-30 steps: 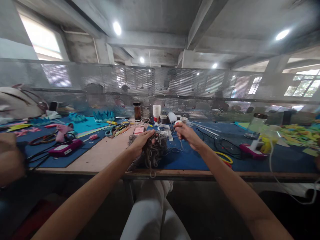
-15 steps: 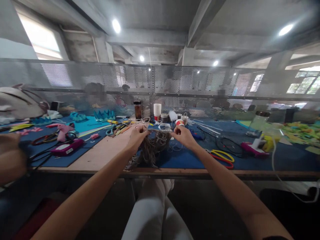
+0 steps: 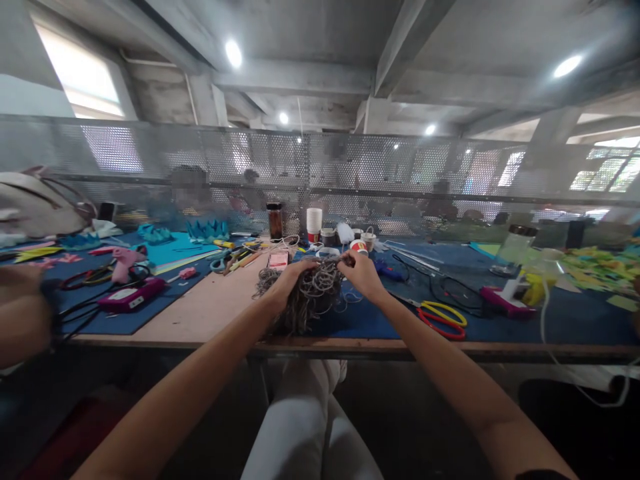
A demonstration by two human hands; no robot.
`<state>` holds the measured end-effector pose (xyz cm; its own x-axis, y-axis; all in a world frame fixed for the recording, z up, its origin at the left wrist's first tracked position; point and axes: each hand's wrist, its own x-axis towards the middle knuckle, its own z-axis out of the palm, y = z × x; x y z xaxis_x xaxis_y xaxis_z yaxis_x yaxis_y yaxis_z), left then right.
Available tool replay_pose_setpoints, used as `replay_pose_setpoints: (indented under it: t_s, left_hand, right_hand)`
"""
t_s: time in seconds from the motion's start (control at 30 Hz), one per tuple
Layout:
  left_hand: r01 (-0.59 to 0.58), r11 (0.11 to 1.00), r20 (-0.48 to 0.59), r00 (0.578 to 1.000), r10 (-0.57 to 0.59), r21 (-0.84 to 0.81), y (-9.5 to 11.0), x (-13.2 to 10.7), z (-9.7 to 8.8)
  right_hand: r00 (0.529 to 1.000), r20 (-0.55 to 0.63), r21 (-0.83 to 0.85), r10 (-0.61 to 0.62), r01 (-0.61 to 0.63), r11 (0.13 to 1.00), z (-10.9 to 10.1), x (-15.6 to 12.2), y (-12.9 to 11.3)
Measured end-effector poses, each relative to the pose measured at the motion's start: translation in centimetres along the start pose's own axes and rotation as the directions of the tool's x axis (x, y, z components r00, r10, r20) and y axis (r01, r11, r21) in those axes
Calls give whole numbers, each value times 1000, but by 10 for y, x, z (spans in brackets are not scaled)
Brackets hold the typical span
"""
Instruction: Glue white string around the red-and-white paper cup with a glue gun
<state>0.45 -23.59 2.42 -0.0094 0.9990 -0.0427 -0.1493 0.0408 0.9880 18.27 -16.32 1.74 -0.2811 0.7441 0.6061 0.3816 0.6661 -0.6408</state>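
Observation:
A tangled bundle of grey-brown yarn (image 3: 310,300) lies on the blue mat (image 3: 380,313) near the table's front edge. My left hand (image 3: 287,280) grips the bundle's upper left side. My right hand (image 3: 359,273) pinches strands at its upper right. Both hands are close together over the bundle, and a few loose strands trail out toward the left and hang over the table edge.
Behind the yarn stand a brown jar (image 3: 275,222), white cups (image 3: 314,225) and small pots. A pink glue gun (image 3: 131,295) and scissors (image 3: 223,263) lie left; yellow and red rings (image 3: 443,317) and another glue gun (image 3: 505,297) right. Another person's arm (image 3: 20,317) is at far left. A mesh screen (image 3: 320,180) backs the table.
My hands had stretched strands apart above the bundle; now they have come closer together and lower, gathering the yarn into a tighter clump.

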Motion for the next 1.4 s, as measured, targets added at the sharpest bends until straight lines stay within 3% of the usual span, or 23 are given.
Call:
replay_pose_setpoints:
  t_s: [0.07, 0.13, 0.23, 0.3, 0.43, 0.53, 0.6, 0.7, 0.83, 0.93, 1.03, 1.17, 1.27, 1.4]
  left_hand:
    - [-113, 985, 65, 992, 105, 130, 0, -1, -2]
    - [-233, 912, 82, 973, 218, 338, -2, 2, -4]
    - [-303, 770, 73, 945, 318, 562, -7, 8, -11]
    - [-313, 739, 60, 936, 347, 596, -9, 11, -17]
    - [-282, 786, 3, 942, 336, 551, -12, 14, -21]
    - [-253, 840, -54, 947, 316, 480, -14, 16, -14]
    - [-252, 861, -53, 951, 305, 441, -15, 16, -10]
    - [-267, 863, -76, 941, 329, 429, -15, 15, -12]
    - [-282, 789, -176, 882, 436, 545, -11, 16, -31]
    - [-316, 798, -188, 866, 463, 514, -9, 14, -38]
    - [-341, 834, -159, 882, 444, 434, -7, 10, -28]
    - [-309, 922, -20, 947, 322, 232, -6, 1, -9]
    - [-259, 964, -14, 966, 260, 55, -4, -2, -8]
    - [-248, 963, -139, 962, 233, -103, 1, 1, -25]
  right_hand:
    - [1000, -20, 74, 2, -1, 997, 0, 4, 2]
    - [999, -31, 147, 10, -5, 989, -1, 7, 4]
    - [993, -100, 192, 58, -38, 981, -4, 11, 10]
    - [993, -96, 187, 73, -54, 981, -8, 13, 15]
    - [996, 70, 179, 61, -73, 981, -12, 10, 22]
    - [965, 253, 219, 65, -123, 968, -5, 2, 20]
    - [949, 313, 167, 26, -82, 982, 1, -3, 18]
    - [979, 203, -35, 19, -12, 999, 3, -6, 17]
    - [997, -6, -143, 77, -78, 987, -11, -2, 26]
    - [998, 38, -7, 59, -58, 998, -21, 2, 29]
    - [990, 139, 143, 27, -47, 989, -18, -1, 21]
    - [944, 325, 37, -57, 47, 998, 0, -9, 11]
    - [957, 286, -40, -48, 62, 997, 6, -9, 15]
    - [986, 165, -107, -14, 32, 994, -9, -6, 25]
